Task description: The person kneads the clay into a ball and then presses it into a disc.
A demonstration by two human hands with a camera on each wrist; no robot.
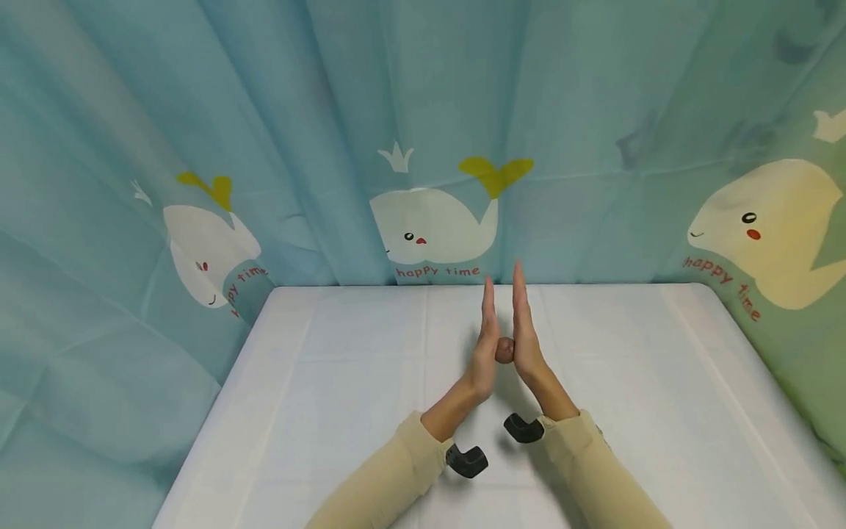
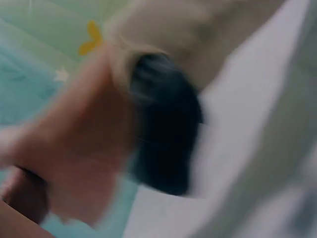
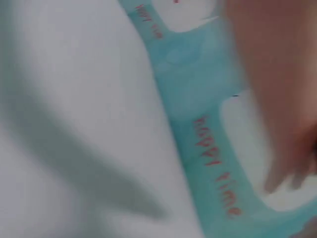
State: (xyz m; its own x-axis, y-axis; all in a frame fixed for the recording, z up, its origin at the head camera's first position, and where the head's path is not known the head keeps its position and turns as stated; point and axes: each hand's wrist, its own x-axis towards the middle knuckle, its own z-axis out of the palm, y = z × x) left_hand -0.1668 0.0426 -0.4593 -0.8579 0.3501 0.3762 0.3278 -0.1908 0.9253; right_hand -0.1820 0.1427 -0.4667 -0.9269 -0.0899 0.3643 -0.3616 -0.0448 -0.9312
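In the head view my left hand (image 1: 485, 353) and right hand (image 1: 526, 334) stand upright above the table, palms facing each other, fingers straight and pointing away. A small round brown ball, walnut-like (image 1: 505, 350), sits between the palms, touched from both sides. The fingertips are apart. In the left wrist view the right hand (image 2: 74, 148) is blurred, with the dark brown ball (image 2: 27, 196) at lower left, partly hidden. The right wrist view shows a blurred hand (image 3: 282, 109) at its right edge; the ball cannot be made out there.
A white-covered table (image 1: 357, 367) lies beneath the hands. Behind it hangs a blue-green curtain (image 1: 317, 147) with printed whales and "happy time" lettering. Black wrist cameras (image 1: 467, 462) jut out from both beige sleeves (image 1: 390, 477).
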